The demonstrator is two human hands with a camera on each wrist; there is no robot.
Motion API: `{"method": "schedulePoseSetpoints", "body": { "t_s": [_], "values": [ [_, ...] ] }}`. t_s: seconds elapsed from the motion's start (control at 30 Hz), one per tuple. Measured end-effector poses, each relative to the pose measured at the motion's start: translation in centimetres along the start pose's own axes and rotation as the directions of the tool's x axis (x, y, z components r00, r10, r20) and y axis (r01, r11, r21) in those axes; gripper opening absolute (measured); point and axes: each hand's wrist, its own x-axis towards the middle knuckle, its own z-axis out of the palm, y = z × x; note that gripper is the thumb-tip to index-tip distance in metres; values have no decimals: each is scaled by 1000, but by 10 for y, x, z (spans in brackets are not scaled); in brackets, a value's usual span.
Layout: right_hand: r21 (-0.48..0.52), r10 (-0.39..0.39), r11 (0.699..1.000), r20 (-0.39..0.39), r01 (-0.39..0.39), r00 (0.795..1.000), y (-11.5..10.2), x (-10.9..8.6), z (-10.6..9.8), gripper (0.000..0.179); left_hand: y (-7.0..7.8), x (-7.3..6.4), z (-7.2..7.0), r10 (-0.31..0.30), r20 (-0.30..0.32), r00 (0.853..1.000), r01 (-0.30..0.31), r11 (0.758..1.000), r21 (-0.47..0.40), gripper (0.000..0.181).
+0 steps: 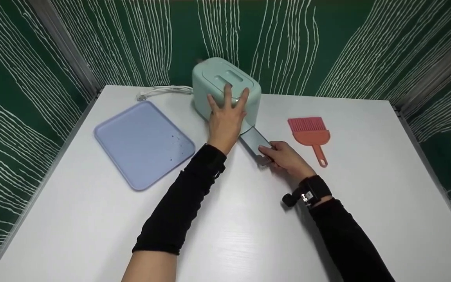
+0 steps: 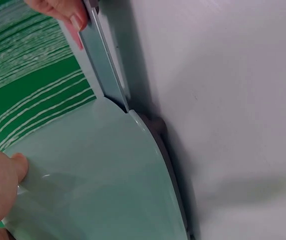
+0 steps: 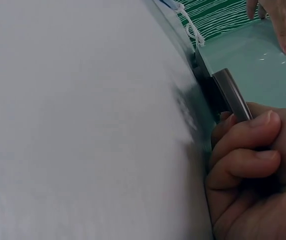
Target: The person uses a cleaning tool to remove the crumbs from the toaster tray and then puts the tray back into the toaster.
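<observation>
A mint-green toaster stands at the back of the white table. On its near end and top edge rests my left hand, fingers spread. From the toaster's lower end sticks out a narrow grey crumb tray, its inner part hidden inside. My right hand pinches the outer end of that tray, thumb on top. The left wrist view shows the crumb tray entering the toaster low down. In the right wrist view, curled fingers grip the tray's dark metal end.
A lavender-blue square tray lies at the left, with dark crumbs near its right corner. To the right lies a red brush with its handle toward me. A white cord is bundled behind the blue tray. Green walls enclose the table.
</observation>
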Motion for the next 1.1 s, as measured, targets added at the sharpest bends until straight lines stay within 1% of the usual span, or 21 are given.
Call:
{"method": "schedulePoseSetpoints", "body": {
  "t_s": [0.13,0.23,0.37,0.47,0.63,0.8,0.87,1.0,1.1],
  "values": [
    [13,-10,1000,-65,11,998,1,1,2,36,1,0,0,-11,8,1000,11,1000,-6,61],
    [27,-17,999,-111,20,994,2,3,5,33,1,1,0,-3,27,1000,2,1000,24,62],
    [50,-19,998,-154,27,988,5,5,6,35,-1,2,1,5,41,999,-9,997,80,62],
    [88,-15,996,-174,30,985,5,6,7,36,-1,3,0,-1,37,999,-2,998,67,61],
    [142,1,990,-194,27,981,5,5,7,39,-1,3,-1,-4,32,999,3,1000,27,60],
    [216,-2,975,-191,44,982,6,4,6,42,-1,3,-3,-12,34,999,12,1000,-1,60],
    [241,-1,969,-187,47,982,7,4,5,42,-1,3,-4,-14,37,999,14,1000,0,60],
    [269,7,962,-185,43,983,7,4,6,40,-1,3,-4,-12,42,999,12,1000,1,60],
    [271,11,962,-188,41,982,6,4,6,40,-1,2,-4,-4,38,999,4,1000,1,60]
  ]
}}
